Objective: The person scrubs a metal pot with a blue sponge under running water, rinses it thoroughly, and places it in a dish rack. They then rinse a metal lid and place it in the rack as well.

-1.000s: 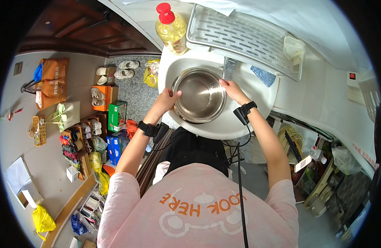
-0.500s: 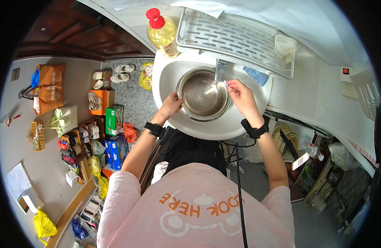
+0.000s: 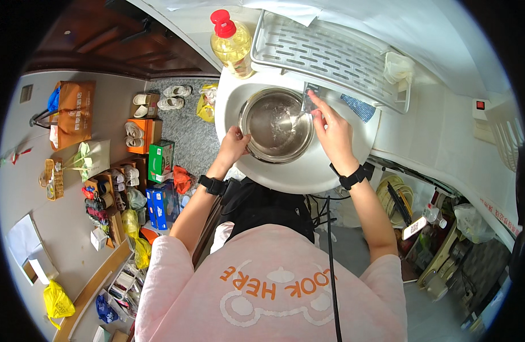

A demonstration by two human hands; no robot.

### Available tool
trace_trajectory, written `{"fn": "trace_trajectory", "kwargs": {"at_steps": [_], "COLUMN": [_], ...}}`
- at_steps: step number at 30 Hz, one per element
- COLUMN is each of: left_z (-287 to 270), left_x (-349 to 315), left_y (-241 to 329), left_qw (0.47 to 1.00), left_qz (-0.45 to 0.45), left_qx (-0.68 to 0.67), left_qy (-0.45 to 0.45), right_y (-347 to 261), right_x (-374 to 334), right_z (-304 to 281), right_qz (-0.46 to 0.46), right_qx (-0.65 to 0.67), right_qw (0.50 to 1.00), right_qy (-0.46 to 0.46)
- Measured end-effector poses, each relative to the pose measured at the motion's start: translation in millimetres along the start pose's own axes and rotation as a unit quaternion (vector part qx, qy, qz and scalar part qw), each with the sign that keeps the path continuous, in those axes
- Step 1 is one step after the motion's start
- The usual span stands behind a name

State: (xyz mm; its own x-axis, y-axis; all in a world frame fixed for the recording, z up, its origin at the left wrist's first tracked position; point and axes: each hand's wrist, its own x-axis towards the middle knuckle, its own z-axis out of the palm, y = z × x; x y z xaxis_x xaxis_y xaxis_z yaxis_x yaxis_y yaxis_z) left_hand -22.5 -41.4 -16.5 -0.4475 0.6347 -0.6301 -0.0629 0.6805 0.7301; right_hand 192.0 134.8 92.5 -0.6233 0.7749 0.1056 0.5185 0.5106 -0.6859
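Note:
A round stainless steel pot (image 3: 253, 149) sits in the white sink (image 3: 231, 102), with water in it. From the faucet (image 3: 307, 98) at the back a clear stream falls inside the pot's right side, and the water's surface is broken where it lands. My left hand (image 3: 234, 147) grips the left rim between thumb and fingers. My right hand (image 3: 334, 134) is at the faucet's right side, fingers stretched and apart, the fingertips overlapping it in view. Whether they touch the faucet I cannot tell.
Behind the sink stand a bottle of yellow liquid (image 3: 232, 47) with a red cap and a grey slotted dish rack (image 3: 319, 52). A blue patterned cloth (image 3: 358, 107) lies at the sink's right back. A black cable (image 3: 331, 256) hangs in front of my shirt.
My right hand has gone from a pinch at the faucet to outstretched fingers. Water now runs into the pot, and its surface is disturbed. My left hand stays on the rim.

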Motion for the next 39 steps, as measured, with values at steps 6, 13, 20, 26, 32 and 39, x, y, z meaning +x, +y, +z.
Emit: {"fn": "trace_trajectory", "kwargs": {"at_steps": [6,13,20,26,32,39], "left_z": [-11.7,-26.2,-43.3,-56.5,-63.5,-66.2], "left_x": [-28.3,-84.6,-128.6,-124.1,-112.8,-104.3], "left_y": [20.1,59.8,72.4,58.1,57.7,72.7], "left_qw": [0.995,0.959,0.965,0.956,0.909,0.859], "left_qz": [0.038,0.164,0.198,0.254,0.365,0.467], "left_qx": [0.062,0.177,0.108,0.099,0.160,0.182], "left_qy": [0.062,0.149,0.131,0.106,0.120,0.106], "right_y": [13.9,52.0,42.4,22.2,1.9,-8.9], "right_x": [-31.3,-60.1,-29.0,-30.7,-42.5,-51.9], "right_z": [22.4,59.8,59.3,28.8,0.0,-25.7], "right_qz": [0.049,0.273,0.090,0.096,-0.031,-0.117], "right_qx": [0.026,0.165,0.276,0.206,0.053,0.002], "right_qw": [0.998,0.924,0.946,0.963,0.997,0.993], "right_qy": [-0.012,-0.209,-0.142,-0.147,-0.052,0.032]}}
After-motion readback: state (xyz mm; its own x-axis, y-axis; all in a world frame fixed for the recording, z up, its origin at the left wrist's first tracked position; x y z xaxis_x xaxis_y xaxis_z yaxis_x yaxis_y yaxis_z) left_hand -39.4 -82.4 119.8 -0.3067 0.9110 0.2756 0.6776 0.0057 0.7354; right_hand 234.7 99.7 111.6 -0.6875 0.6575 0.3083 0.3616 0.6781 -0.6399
